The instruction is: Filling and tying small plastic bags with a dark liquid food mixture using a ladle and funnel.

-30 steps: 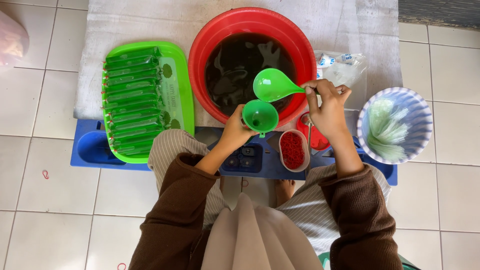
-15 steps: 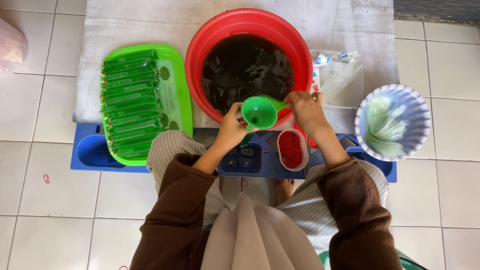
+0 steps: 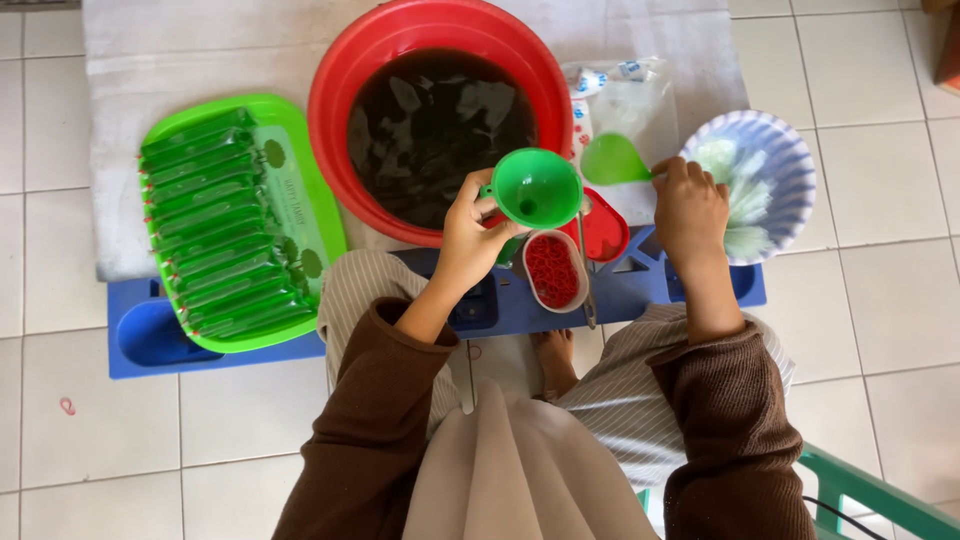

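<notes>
Gripping funnel (image 3: 535, 186), ladle (image 3: 612, 160), hands apart

Your green funnel (image 3: 537, 187) sits upright, wide mouth up, over the near rim of the red basin, its spout hidden below. Your green ladle (image 3: 612, 160) is off to the right, its bowl level above a clear plastic bag, handle pointing right.

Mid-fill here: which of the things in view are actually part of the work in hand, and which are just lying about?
In use:
left hand holding green funnel
right hand holding green ladle
red basin of dark liquid
green tray of filled packets
bowl of empty sleeves
tub of red rubber bands

Lying about:
plastic bag
red band on floor
green chair
</notes>
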